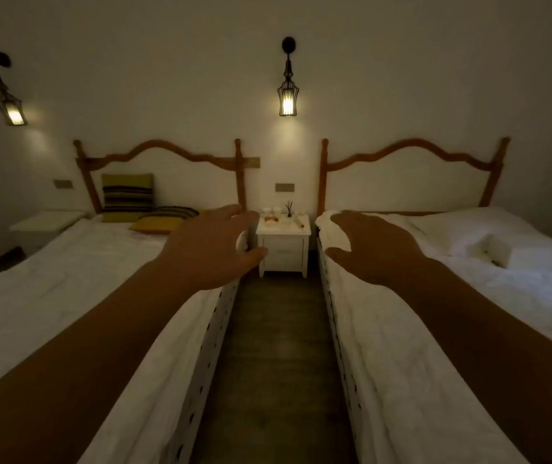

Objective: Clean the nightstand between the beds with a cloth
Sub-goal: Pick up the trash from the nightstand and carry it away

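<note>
A small white nightstand (283, 250) stands against the far wall between two beds, at the end of a narrow aisle. Small items lie on its top: cups, a reed diffuser (289, 209) and a few unclear bits. Both my arms stretch forward at arm's length. My left hand (212, 247) hovers over the inner edge of the left bed, fingers straight and spread, holding nothing. My right hand (373, 247) hovers over the inner edge of the right bed, also spread and empty. No cloth is in either hand. The nightstand is well beyond both hands.
The left bed (67, 279) carries striped and yellow cushions (127, 195); the right bed (452, 313) has white pillows. A dark wooden floor aisle (278, 346) runs between them. Lit wall lamps (287, 95) hang above. Another white nightstand (47, 224) stands far left.
</note>
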